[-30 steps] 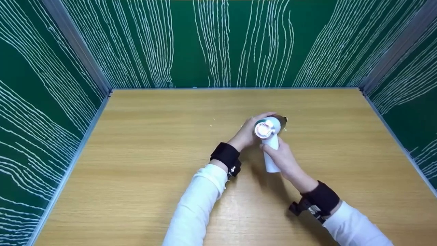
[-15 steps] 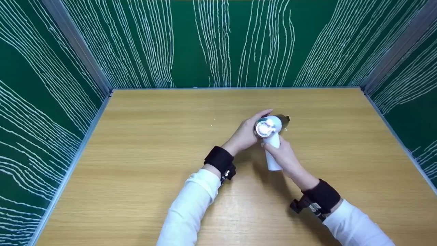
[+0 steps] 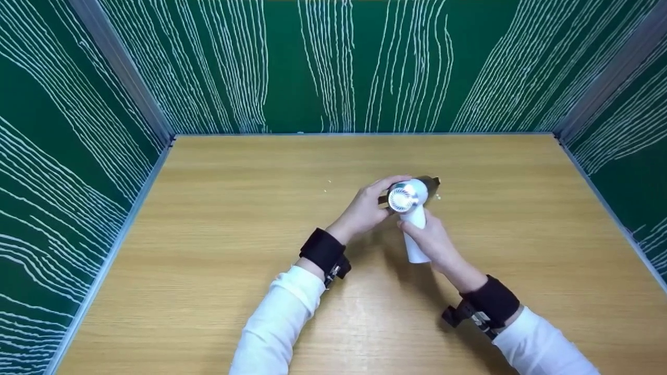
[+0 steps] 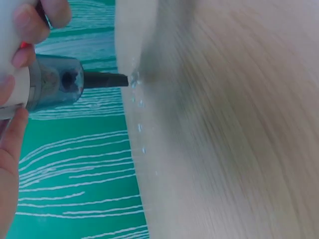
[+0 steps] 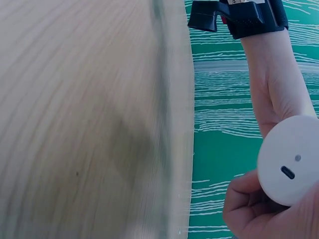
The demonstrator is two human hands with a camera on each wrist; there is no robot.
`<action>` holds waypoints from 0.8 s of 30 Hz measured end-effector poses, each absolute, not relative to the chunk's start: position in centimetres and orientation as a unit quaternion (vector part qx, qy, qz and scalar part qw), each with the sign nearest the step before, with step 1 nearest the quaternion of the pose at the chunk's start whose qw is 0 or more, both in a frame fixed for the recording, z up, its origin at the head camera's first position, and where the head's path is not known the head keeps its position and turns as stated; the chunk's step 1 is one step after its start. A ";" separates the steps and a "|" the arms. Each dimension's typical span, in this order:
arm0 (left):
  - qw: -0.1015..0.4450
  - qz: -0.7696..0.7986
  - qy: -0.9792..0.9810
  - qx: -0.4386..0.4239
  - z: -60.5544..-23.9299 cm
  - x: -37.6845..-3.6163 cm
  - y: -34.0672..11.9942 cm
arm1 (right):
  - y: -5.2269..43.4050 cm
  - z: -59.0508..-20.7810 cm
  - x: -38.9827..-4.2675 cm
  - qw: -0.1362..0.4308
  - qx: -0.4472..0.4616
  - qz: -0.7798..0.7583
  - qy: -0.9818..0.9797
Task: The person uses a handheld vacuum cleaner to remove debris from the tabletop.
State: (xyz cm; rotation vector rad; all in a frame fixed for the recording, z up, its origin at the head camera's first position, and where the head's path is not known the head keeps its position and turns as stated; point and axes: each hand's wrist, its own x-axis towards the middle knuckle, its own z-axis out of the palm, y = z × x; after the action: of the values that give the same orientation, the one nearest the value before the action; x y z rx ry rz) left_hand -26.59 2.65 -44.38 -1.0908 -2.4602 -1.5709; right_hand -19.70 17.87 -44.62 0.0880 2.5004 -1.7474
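Note:
A white handheld vacuum cleaner (image 3: 415, 237) with a round vented end is held over the table, right of centre in the head view. My right hand (image 3: 435, 237) grips its handle, the fingers curled round it. At the head of the vacuum, my left hand (image 3: 365, 208) holds the body between thumb and fingers. The left wrist view shows the clear dust cup (image 4: 57, 82) and a dark narrow nozzle (image 4: 105, 79), its tip close over small pale scraps (image 4: 140, 128) on the table. In the right wrist view the handle's flat end (image 5: 289, 159) has a small slot.
The wooden table (image 3: 250, 260) is bounded at the back and sides by green walls (image 3: 281, 67) with white wavy lines. A few tiny pale bits (image 3: 327, 186) lie left of the hands. Both wrists wear black bands (image 3: 324, 249) with cameras.
My left wrist and forearm have swung left and nearer, while the left fingers stay at the vacuum's head. The vacuum and my right hand have barely shifted.

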 end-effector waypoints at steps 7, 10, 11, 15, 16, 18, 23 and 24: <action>0.006 -0.525 -0.776 -0.349 -44.3 -26.0 1.7 | 17.1 -44.4 -19.2 0.052 0.024 -0.575 0.816; 0.007 -0.532 -0.770 -0.353 -44.3 -25.7 1.4 | 16.9 -44.2 -19.0 0.050 0.022 -0.571 0.819; 0.010 -0.529 -0.771 -0.354 -44.2 -25.7 1.3 | 16.8 -44.2 -18.9 0.051 0.021 -0.572 0.819; 0.026 -0.519 -0.773 -0.363 -44.3 -25.3 0.8 | 16.4 -44.0 -18.5 0.053 0.015 -0.570 0.820; 0.029 -0.519 -0.772 -0.365 -44.3 -25.3 0.7 | 16.3 -44.0 -18.4 0.054 0.014 -0.571 0.819; 0.036 -0.520 -0.769 -0.370 -44.3 -25.1 0.4 | 16.1 -43.9 -18.2 0.055 0.013 -0.570 0.820; 0.028 -0.530 -0.763 -0.368 -44.1 -24.6 0.0 | 15.8 -44.0 -17.9 0.054 0.010 -0.573 0.817; 0.026 -0.531 -0.763 -0.367 -44.1 -24.5 -0.1 | 15.7 -44.0 -17.9 0.054 0.010 -0.575 0.816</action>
State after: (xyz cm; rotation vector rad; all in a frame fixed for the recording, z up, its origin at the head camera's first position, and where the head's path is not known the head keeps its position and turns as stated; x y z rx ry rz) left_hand -24.48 -0.10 -44.08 -1.1329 -2.3593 -1.6421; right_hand -17.87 15.70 -44.02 0.0291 2.4802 -1.7467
